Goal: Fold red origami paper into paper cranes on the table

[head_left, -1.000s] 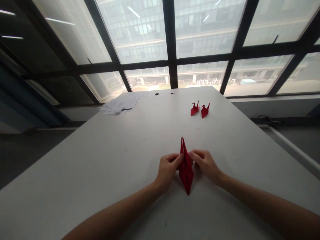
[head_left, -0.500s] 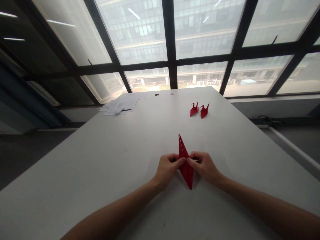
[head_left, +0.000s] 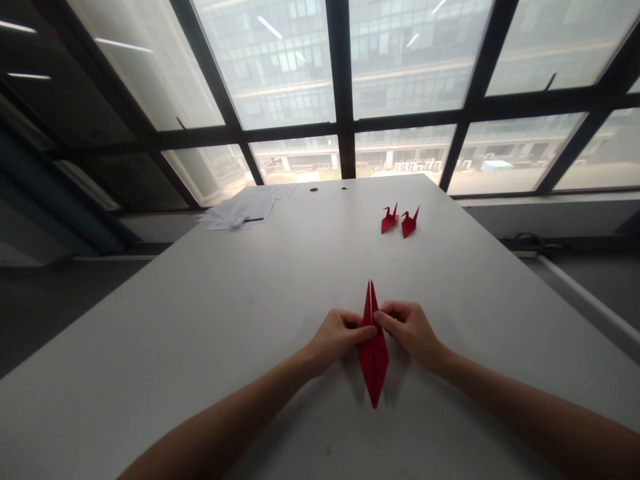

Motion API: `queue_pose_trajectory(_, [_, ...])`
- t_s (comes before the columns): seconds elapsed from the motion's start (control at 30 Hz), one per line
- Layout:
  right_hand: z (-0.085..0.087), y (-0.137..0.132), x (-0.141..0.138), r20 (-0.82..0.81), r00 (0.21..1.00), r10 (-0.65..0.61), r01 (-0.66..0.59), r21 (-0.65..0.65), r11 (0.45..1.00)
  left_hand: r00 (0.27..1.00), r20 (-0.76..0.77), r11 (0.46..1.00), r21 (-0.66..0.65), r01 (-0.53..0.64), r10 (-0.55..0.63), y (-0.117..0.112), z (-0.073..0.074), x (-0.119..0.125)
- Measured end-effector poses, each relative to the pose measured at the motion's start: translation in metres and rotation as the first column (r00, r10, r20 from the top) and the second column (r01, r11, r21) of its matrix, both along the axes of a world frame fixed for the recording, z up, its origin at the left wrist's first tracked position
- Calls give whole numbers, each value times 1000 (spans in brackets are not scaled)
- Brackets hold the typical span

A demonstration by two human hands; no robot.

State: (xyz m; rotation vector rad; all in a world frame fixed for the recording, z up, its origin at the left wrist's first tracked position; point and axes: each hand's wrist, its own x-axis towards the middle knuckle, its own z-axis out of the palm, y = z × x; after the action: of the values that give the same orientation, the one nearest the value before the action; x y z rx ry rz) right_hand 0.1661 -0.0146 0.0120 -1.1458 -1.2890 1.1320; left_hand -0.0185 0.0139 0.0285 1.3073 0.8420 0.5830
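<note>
Paper (head_left: 373, 367): one, red, folded, pointed at both ends, near side of the worktop (head_left: 200, 320)
Left hand (head_left: 340, 339): pinching its left side, thumb on top
Right hand (head_left: 407, 328): pinching its right side
Cranes (head_left: 409, 228): two, red, side by side, farther off
Worktop: white
Sheets (head_left: 263, 202): several, far left
Windows (head_left: 400, 60): dark-framed, beyond

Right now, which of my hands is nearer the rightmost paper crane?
Your right hand: it is on your side of the rightmost crane, roughly below it in the view. Your left hand is on that side too, farther left.
</note>
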Motion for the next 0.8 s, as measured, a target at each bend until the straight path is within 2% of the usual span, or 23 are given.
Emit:
queue_pose_trajectory(0.13, [-2, 1, -2, -16, 997, -70, 70, -1, 998, 1000, -13, 1000, 13, 20, -20, 1, 0, 1])
queue_pose_trajectory(0.27, [1, 2, -3, -41, 999, -29, 27, -41, 999, 998, -57, 999, 29, 39, -37, -1, 1, 1])
queue_pose_trajectory(0.43, [5, 1, -4, -33, 999, -36, 33, -73, 997, 994, -104, 999, 38, 38, -34, -2, 3, 1])
queue_pose_trajectory(0.63, [7, 3, -3, 29, 1000, -14, 16, -81, 997, 990, -142, 994, 103, 26, -11, -2, -2, 4])
queue_pose_trajectory(0.8, [7, 4, -2, -9, 1000, -28, 27, -102, 994, 982, -191, 991, 131, 38, -13, -3, -4, 5])
